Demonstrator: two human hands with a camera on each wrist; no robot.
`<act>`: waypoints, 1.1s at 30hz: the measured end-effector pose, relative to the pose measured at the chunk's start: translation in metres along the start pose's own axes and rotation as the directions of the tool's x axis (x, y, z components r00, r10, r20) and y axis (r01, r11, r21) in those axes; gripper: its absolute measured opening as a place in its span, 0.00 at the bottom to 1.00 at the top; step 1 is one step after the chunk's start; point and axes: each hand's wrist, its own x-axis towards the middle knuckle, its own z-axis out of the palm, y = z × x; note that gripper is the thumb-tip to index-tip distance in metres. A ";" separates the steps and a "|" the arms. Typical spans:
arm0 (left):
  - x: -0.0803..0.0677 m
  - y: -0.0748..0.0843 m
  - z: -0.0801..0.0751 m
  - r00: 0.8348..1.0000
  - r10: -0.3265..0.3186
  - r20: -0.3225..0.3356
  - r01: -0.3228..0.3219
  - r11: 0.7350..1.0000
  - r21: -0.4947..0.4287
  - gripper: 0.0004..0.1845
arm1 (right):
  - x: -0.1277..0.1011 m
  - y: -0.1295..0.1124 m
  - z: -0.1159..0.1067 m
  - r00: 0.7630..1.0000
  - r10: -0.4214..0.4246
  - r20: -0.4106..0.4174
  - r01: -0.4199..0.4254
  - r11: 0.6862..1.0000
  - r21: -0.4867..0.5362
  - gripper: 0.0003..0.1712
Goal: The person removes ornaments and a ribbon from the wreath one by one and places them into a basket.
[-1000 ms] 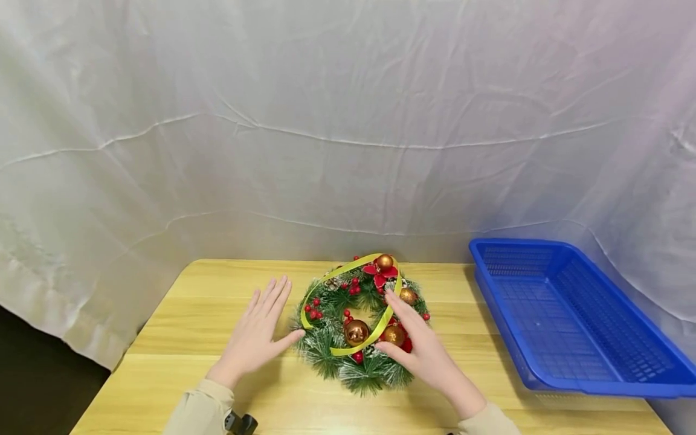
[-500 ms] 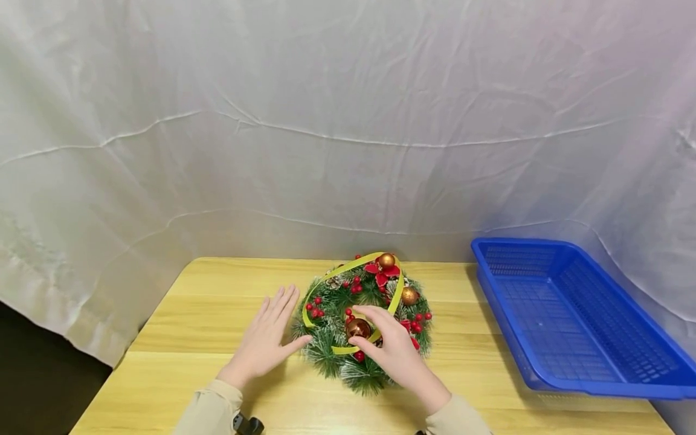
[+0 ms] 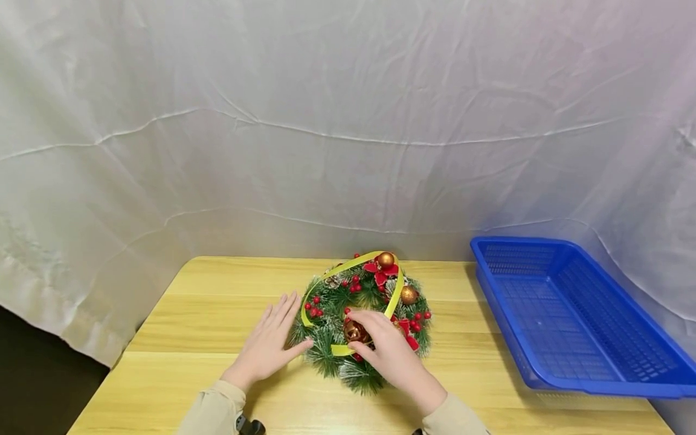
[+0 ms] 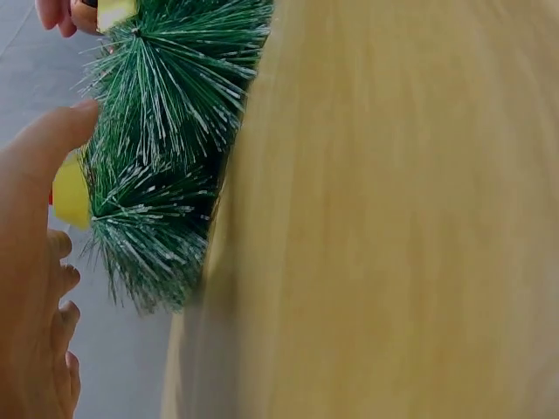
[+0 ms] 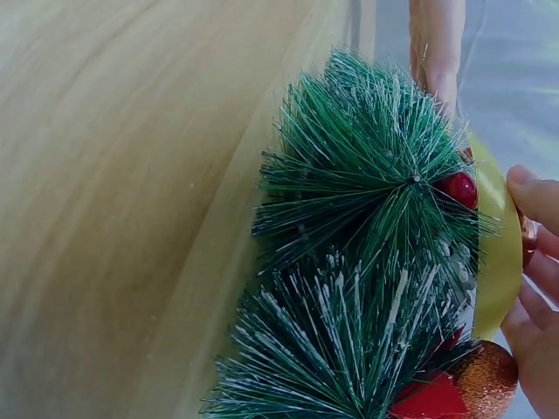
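Note:
A green Christmas wreath (image 3: 361,379) with frosted tips lies flat on the wooden table, trimmed with red berries, red flowers and copper baubles. Thumb and fingers of my right hand (image 3: 396,355) grip a shiny copper bauble (image 3: 353,331) at the wreath's front. A loose yellow ribbon (image 3: 350,264) loops over the wreath and passes under that hand; the right wrist view shows the ribbon (image 5: 496,253) close to the thumb. My left hand (image 3: 266,345) rests at the wreath's left edge, fingers straight and thumb spread over the needles. Part of the bauble is hidden by the right hand.
To the right stands a blue plastic basket (image 3: 576,385) with perforated walls. The light wooden table (image 3: 201,320) ends at a pale cloth curtain (image 3: 337,187) behind. A glittery bauble (image 3: 409,295) and another bauble (image 3: 385,260) sit on the wreath's far right side.
My right hand has moved left from the wreath's right side to the shiny bauble and closed its fingers round it. The left hand has shifted slightly right, up to the wreath.

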 end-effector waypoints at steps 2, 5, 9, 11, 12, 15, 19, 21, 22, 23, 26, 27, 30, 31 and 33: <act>-0.001 0.000 0.001 1.000 -0.001 -0.003 0.001 1.000 -0.008 0.50 | 0.000 0.000 0.000 1.000 0.004 0.023 -0.003 1.000 -0.021 0.32; -0.001 0.000 0.003 1.000 0.000 -0.016 0.000 1.000 -0.011 0.50 | 0.001 -0.001 0.000 0.998 0.012 0.058 -0.009 0.999 -0.054 0.33; -0.002 -0.002 0.005 1.000 -0.001 -0.020 0.001 1.000 -0.012 0.50 | 0.001 -0.002 0.000 0.998 -0.004 0.066 0.009 0.997 -0.075 0.34; -0.002 -0.002 0.005 1.000 -0.002 -0.017 0.002 1.000 -0.009 0.50 | 0.002 -0.002 0.000 0.998 -0.021 0.061 0.026 0.996 -0.082 0.35; -0.002 -0.003 0.005 1.000 -0.003 -0.016 0.002 1.000 -0.008 0.50 | 0.002 -0.002 0.000 0.998 -0.027 0.059 0.032 0.996 -0.088 0.35; -0.002 -0.002 0.005 1.000 -0.005 -0.009 0.005 1.000 -0.007 0.50 | 0.003 -0.002 0.000 0.998 -0.042 0.055 0.047 0.994 -0.098 0.36; -0.002 -0.001 0.005 1.000 -0.001 -0.014 0.001 1.000 -0.008 0.50 | 0.003 -0.003 -0.001 0.997 -0.050 0.056 0.055 0.994 -0.091 0.37; -0.002 0.000 0.004 1.000 0.001 -0.021 -0.001 1.000 -0.011 0.50 | 0.004 -0.004 -0.001 0.997 -0.051 0.055 0.055 0.995 -0.086 0.37; -0.002 0.000 0.004 1.000 0.002 -0.025 -0.002 1.000 -0.013 0.50 | 0.004 -0.004 -0.001 0.997 -0.054 0.050 0.058 0.995 -0.084 0.37; -0.002 0.000 0.004 1.000 0.001 -0.025 -0.001 1.000 -0.015 0.50 | 0.004 -0.004 -0.001 0.997 -0.054 0.048 0.057 0.995 -0.079 0.36; -0.002 0.000 0.004 1.000 0.001 -0.027 -0.001 1.000 -0.014 0.50 | 0.005 -0.005 -0.002 0.998 -0.058 0.038 0.060 0.997 -0.057 0.32; -0.002 0.000 0.004 1.000 0.000 -0.028 0.000 1.000 -0.013 0.50 | 0.006 -0.005 -0.002 0.998 -0.058 0.036 0.060 0.997 -0.050 0.31; -0.003 0.000 0.004 1.000 -0.003 -0.028 0.003 1.000 -0.010 0.51 | 0.007 -0.004 -0.002 0.998 -0.061 0.034 0.062 0.997 -0.034 0.29; -0.003 0.000 0.004 1.000 -0.007 -0.024 0.006 1.000 -0.013 0.51 | 0.007 -0.004 -0.002 0.998 -0.060 0.034 0.062 0.998 -0.034 0.29; -0.003 0.000 0.004 1.000 -0.016 -0.012 0.015 1.000 -0.017 0.51 | 0.007 -0.004 -0.003 0.998 -0.060 0.037 0.061 0.998 -0.034 0.29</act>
